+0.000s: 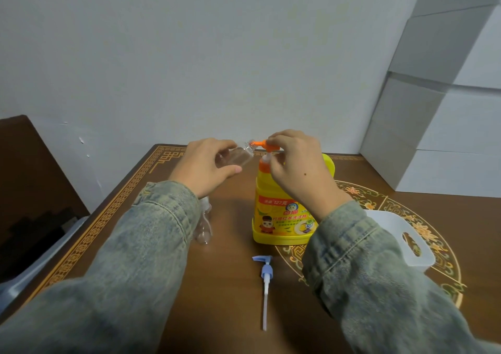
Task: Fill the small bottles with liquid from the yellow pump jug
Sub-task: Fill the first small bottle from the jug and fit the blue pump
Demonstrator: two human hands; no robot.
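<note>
Yellow jug (pixel 282 212) upright mid-table (pixel 230 286), right hand (pixel 298 164) fingers curled on orange pump head (pixel 267 145), left hand (pixel 206 164) gripping clear small bottle (pixel 240 154) tilted, mouth at spout, contents unclear, loose blue pump (pixel 265 283) in front, white basket (pixel 401 234) right.

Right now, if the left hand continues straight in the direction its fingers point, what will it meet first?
The left hand points rightward, holding the small bottle. The bottle's mouth would probably meet the orange pump spout first; they already look nearly touching, though depth is unclear.
</note>
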